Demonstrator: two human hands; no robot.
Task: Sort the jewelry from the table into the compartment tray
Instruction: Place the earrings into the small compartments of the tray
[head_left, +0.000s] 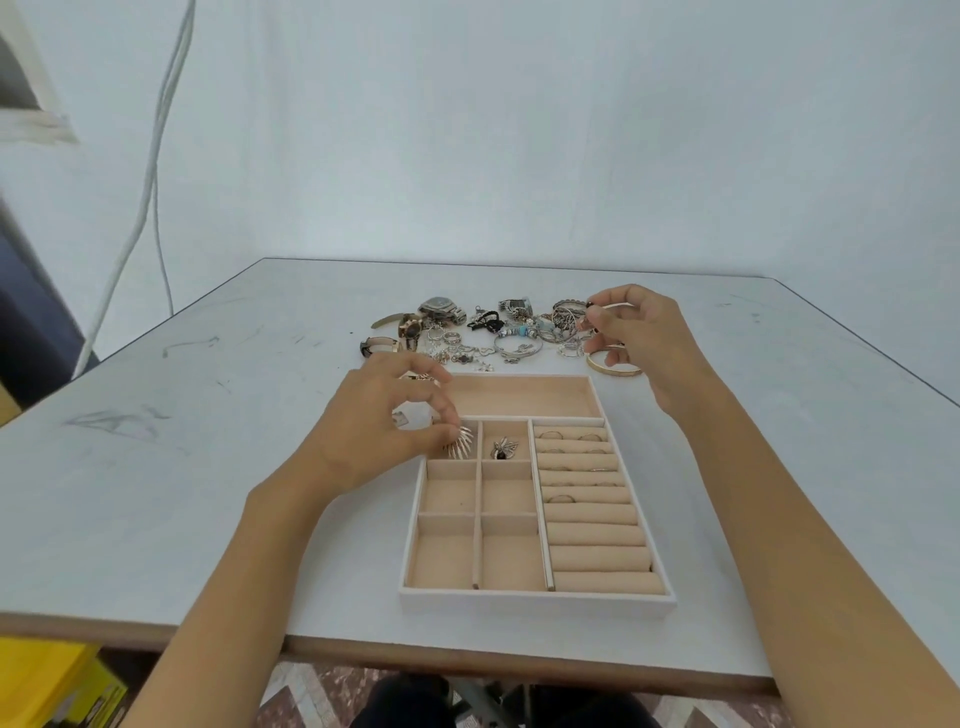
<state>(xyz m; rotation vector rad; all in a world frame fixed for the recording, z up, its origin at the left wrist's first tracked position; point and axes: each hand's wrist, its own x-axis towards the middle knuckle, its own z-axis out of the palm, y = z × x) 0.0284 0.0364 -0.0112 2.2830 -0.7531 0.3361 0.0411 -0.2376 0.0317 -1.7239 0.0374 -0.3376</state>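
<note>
Your left hand (384, 421) pinched a spiky silver piece (461, 442) over the tray's (535, 601) ten-o'clock small compartment. Your right hand (641, 338) pinched a thin bangle (618, 305) at the jewelry pile (488, 338), twelve o'clock of the tray.

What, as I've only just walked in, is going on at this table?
A person is sorting jewelry into a tray. The left hand pinches a spiky silver piece at a small far-left compartment, beside one holding a dark-stoned pendant. The right hand pinches a thin hoop over the jewelry pile behind the tray. A few rings sit in the ring rolls.
</note>
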